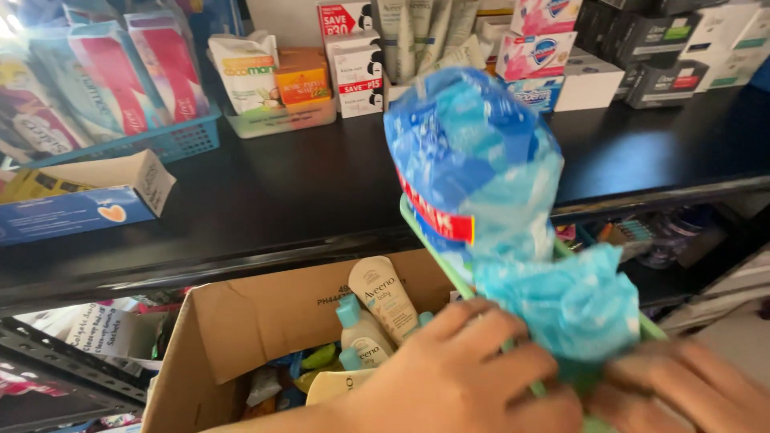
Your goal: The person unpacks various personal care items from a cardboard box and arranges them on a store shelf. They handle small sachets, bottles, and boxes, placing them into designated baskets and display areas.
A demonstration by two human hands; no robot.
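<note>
A crinkled blue plastic pack [481,160] with a red band stands upright in a light green basket [437,252], with more blue wrapping [573,301] bunched below it. My left hand [457,373] grips the basket's near rim, fingers curled over the green edge. At the lower right my right hand [682,385] holds the basket's other side, blurred by motion. The basket hovers above an open cardboard box [241,321] that holds cream tubes and a bottle with a blue cap [365,329].
A black shelf [305,192] runs across the view. It carries a blue mesh basket of pink and blue packs [120,80], an open blue carton [80,200], a clear tray of soaps [281,80] and stacked boxes [561,56]. Lower shelves at right hold small goods.
</note>
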